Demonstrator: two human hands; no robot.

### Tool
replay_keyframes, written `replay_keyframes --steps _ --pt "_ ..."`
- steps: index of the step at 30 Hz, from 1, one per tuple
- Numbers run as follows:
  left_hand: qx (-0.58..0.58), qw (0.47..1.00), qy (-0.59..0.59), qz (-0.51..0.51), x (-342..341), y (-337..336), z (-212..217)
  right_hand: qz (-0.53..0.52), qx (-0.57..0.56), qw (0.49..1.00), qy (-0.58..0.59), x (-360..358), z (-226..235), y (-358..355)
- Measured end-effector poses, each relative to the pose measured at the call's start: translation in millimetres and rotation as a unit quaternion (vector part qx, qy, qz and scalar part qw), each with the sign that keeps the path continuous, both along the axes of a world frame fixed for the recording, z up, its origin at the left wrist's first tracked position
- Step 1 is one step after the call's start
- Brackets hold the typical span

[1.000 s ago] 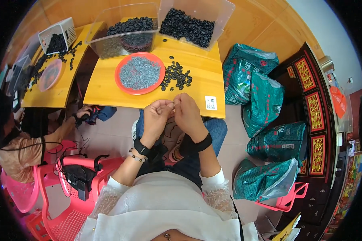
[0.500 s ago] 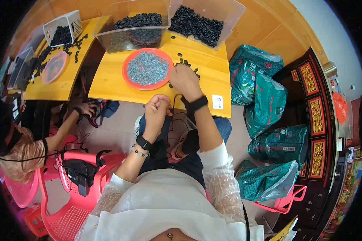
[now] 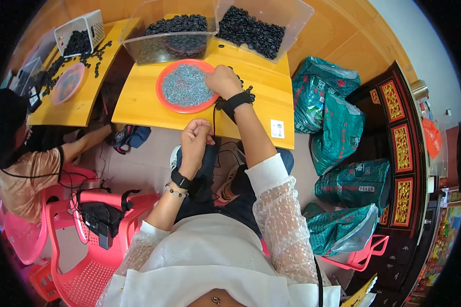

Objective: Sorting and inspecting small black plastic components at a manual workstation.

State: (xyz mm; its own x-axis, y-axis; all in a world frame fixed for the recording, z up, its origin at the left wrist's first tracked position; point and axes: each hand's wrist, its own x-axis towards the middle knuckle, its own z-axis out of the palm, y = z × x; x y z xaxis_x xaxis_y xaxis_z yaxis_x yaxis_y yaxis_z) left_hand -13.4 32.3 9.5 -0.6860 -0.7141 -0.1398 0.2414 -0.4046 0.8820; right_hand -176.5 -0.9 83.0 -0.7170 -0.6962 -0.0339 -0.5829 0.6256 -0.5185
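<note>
- While the left hand (image 3: 194, 147) curls near the table (image 3: 263, 110), I cannot tell whether its fingers pinch anything.
- Right hand (image 3: 224, 82) bends over metal pieces (image 3: 184, 84) in the red plate (image 3: 187, 109); fingertip closure is hidden.
- Beyond those fingers, a clear bin (image 3: 164, 37) keeps black pieces (image 3: 176, 24) reachable, presumably.

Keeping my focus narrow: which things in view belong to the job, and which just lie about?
Likely the job's:
red plate of silvery pieces, right hand at its edge
loose black pieces
clear bins holding more

Apparently lying about:
green bags
pink chair
black pouch
</note>
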Motion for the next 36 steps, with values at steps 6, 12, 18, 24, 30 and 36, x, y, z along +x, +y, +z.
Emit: replay_keyframes --steps 6,12,18,24,30,36 --pt "0.012 1.000 0.002 -0.004 -3 7 7 -0.022 -0.108 0.992 0.055 -19 5 47" --pt "-0.020 0.999 -0.004 -0.032 0 11 16 -0.106 -0.084 0.986 0.095 -27 -3 168" --pt "-0.022 0.996 -0.020 -0.079 -8 29 19 -0.125 -0.094 0.987 0.028 -14 -41 199" --pt "-0.080 0.991 -0.060 -0.084 -9 36 15 -0.107 -0.090 0.987 0.082 12 -59 171" --pt "-0.088 0.992 -0.070 -0.063 -9 32 10 -0.114 -0.043 0.988 0.092 27 -68 152" --pt "-0.076 0.992 -0.090 -0.042 -12 26 8 -0.108 -0.063 0.988 0.089 24 -75 154"
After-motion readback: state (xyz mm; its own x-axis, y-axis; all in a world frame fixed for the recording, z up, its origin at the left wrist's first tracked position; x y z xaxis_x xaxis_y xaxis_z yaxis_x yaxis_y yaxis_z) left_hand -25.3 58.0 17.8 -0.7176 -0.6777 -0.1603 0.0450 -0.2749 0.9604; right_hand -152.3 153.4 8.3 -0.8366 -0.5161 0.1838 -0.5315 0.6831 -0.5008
